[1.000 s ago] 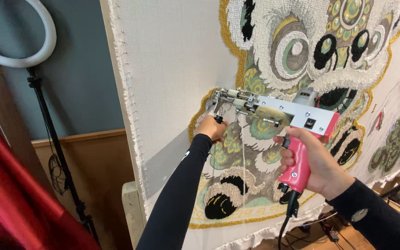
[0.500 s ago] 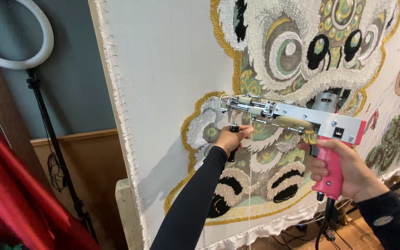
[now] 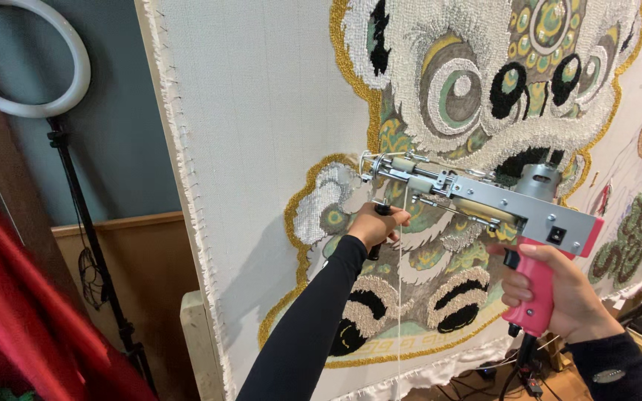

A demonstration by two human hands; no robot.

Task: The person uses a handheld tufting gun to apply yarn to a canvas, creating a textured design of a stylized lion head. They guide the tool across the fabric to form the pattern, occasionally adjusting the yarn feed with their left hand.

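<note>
Clearly the tufting gun is gripped two-handed so its needle end can be pressed squarely against the upright backing cloth: the right hand is wrapped around the pink rear grip, one finger lying by the trigger, while the left hand is clenched on the black front handle just under the nose. That nose sits at the pale, gold-edged patch of the tufted lion design, and a thin yarn strand hangs loose below so it can feed freely.
</note>
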